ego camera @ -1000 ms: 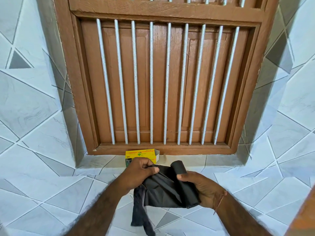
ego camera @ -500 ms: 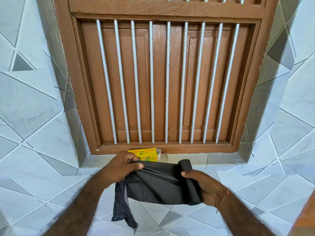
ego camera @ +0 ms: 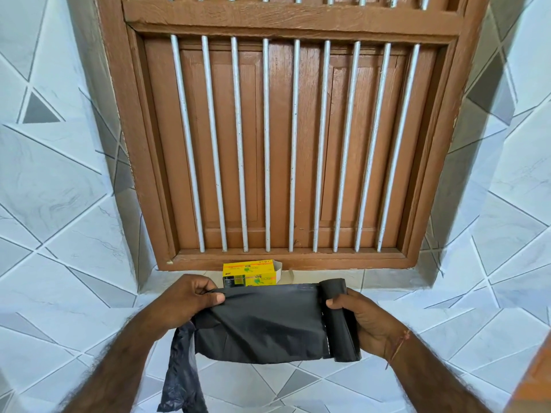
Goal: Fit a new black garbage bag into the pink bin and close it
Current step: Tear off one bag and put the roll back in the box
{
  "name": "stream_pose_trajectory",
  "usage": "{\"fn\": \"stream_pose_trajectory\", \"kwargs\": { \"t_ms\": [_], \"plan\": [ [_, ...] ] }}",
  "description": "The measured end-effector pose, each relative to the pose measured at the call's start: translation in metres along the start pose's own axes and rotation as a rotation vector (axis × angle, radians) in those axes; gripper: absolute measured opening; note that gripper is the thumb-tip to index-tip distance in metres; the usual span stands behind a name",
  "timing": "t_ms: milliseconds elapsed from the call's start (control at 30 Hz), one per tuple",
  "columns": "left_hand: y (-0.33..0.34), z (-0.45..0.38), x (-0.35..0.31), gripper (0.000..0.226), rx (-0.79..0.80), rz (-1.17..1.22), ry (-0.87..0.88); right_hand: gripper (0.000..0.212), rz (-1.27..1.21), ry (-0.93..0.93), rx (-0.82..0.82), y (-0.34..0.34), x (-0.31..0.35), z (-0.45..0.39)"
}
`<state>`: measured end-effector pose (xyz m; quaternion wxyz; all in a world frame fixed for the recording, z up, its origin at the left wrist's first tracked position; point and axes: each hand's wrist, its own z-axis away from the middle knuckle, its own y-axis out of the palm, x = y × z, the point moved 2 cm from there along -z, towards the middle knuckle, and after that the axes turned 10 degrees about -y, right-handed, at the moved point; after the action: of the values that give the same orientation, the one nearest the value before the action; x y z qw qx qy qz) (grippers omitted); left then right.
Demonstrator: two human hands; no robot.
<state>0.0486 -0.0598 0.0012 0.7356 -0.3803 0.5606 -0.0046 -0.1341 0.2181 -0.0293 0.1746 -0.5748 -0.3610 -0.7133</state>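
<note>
Tiled walls frame a barred wooden window; on its sill I see one yellow box reading "bin". My left hand pinches the bag; my right hand grips one roll.

Home interior: tiled walls, barred wooden window.

Both bare forearms reach forward. The left hand pinches with thumb over curled fingers; the right hand curls in a grip, thumb pointing left.
</note>
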Motion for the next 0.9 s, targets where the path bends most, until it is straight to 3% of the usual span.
{"fn": "stream_pose_trajectory", "kwargs": {
  "t_ms": [100,267,367,500,633,733,900],
  "plan": [
    [-0.004,0.001,0.010,0.022,0.029,0.019,-0.019,0.043,0.012,-0.059,0.101,0.006,0.012,0.004],
    [-0.006,0.002,0.012,0.019,0.115,-0.034,-0.066,0.056,0.119,-0.098,0.223,0.019,0.028,0.010],
    [0.017,0.010,-0.017,0.033,0.137,-0.082,0.002,0.048,0.144,-0.114,0.317,0.035,0.035,0.014],
    [0.066,0.019,-0.061,0.050,0.379,0.177,0.143,0.048,0.197,-0.094,0.464,0.055,0.039,0.018],
    [0.084,0.019,-0.073,0.006,0.392,0.346,0.180,0.052,0.156,-0.085,0.382,0.048,0.040,0.020],
    [0.085,0.016,-0.077,0.020,0.331,0.331,0.168,0.044,0.007,-0.047,0.320,0.036,0.032,0.019],
    [0.089,0.006,-0.078,0.019,0.256,0.159,0.173,0.041,-0.061,-0.039,0.283,0.035,0.019,0.019]
  ]
}}
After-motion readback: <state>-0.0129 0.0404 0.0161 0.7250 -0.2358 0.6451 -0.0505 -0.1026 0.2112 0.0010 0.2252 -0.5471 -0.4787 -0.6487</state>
